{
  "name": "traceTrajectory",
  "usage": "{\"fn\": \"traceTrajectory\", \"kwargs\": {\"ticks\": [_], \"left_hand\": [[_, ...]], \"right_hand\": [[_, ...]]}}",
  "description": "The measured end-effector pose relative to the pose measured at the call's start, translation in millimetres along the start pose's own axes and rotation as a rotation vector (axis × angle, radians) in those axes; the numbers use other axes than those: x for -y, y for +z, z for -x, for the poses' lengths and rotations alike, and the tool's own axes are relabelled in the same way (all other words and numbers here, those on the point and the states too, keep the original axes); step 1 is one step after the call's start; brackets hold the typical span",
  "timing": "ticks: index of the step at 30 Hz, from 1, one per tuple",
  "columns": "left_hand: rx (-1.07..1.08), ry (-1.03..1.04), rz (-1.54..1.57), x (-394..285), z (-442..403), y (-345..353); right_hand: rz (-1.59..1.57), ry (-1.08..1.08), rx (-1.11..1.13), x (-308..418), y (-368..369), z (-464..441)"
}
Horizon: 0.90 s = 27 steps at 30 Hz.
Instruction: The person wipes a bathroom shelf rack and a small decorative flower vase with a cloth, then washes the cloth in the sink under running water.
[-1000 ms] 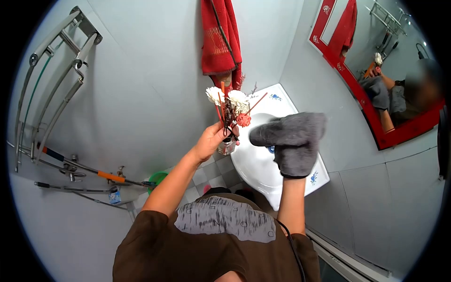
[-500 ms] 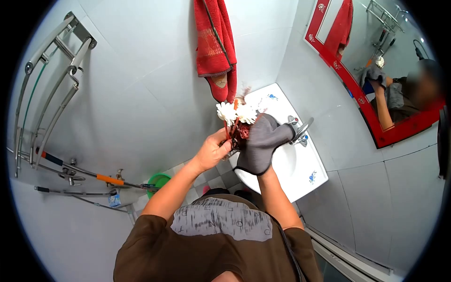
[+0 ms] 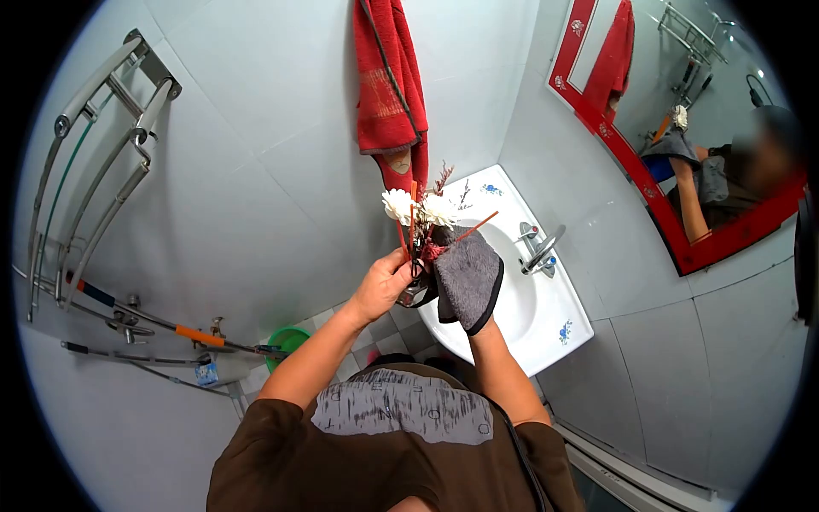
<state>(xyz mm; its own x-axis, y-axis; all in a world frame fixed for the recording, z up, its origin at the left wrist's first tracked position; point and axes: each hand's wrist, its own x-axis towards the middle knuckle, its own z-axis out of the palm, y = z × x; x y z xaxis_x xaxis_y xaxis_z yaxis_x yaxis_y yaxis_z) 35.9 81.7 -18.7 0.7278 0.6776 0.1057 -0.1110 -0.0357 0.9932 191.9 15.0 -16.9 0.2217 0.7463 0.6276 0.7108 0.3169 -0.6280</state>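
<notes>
Apparently we're wiping: our left hand clasps the flower vase at nine o'clock of the sink; grey cloth hides our right hand, grip unclear. Another wipe would need steady holding.

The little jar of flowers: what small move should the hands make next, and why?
Probably a gentle wipe of the jar with the grey cloth: the cloth, hiding the right hand, is right beside the jar, while the left hand holds it near the neck, below the white flowers.
</notes>
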Motion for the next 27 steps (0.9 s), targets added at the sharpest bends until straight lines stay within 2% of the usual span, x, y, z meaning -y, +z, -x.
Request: {"fn": "traceTrajectory", "kwargs": {"ticks": [5, 7, 9, 11, 12, 13, 14, 16, 17, 18, 20, 24, 27], "left_hand": [[0.044, -0.052, 0.053, 3, 1, 0], [0.074, -0.102, 0.041, 2, 2, 3], [0.12, -0.148, 0.149, -4, 3, 6], [0.165, -0.195, 0.26, -4, 3, 7], [0.135, -0.17, 0.231, -1, 2, 7], [0.105, -0.144, 0.202, 2, 1, 6], [0.129, -0.116, 0.198, 4, 0, 5], [0.116, -0.163, 0.192, 6, 1, 6], [0.103, -0.206, 0.184, 6, 1, 6], [0.107, -0.208, 0.185, 6, 0, 6], [0.099, -0.225, -0.007, 4, -1, 4], [0.127, -0.251, -0.014, -1, -1, 4], [0.136, -0.189, -0.06, 1, -1, 8]], "right_hand": [[-0.026, -0.064, 0.004, 11, -15, -6], [0.461, -0.041, 0.196, 20, -27, -12], [0.364, -0.043, 0.024, 4, -21, -9], [0.092, 0.142, -0.134, -26, -5, 11], [-0.446, 0.311, -0.096, -46, 8, 24], [-0.965, 0.51, -0.159, -44, 12, 21], [-0.965, 0.512, -0.159, -42, 11, 20], [-0.391, 0.318, -0.152, -15, -10, 7], [0.224, 0.222, 0.182, 25, -45, -27], [0.299, 0.056, 0.121, 2, -30, -11], [0.473, -0.181, -0.009, -11, -23, -3], [0.141, -0.069, -0.066, -49, 2, 25], [0.009, 0.02, -0.136, -53, 9, 23]]}}
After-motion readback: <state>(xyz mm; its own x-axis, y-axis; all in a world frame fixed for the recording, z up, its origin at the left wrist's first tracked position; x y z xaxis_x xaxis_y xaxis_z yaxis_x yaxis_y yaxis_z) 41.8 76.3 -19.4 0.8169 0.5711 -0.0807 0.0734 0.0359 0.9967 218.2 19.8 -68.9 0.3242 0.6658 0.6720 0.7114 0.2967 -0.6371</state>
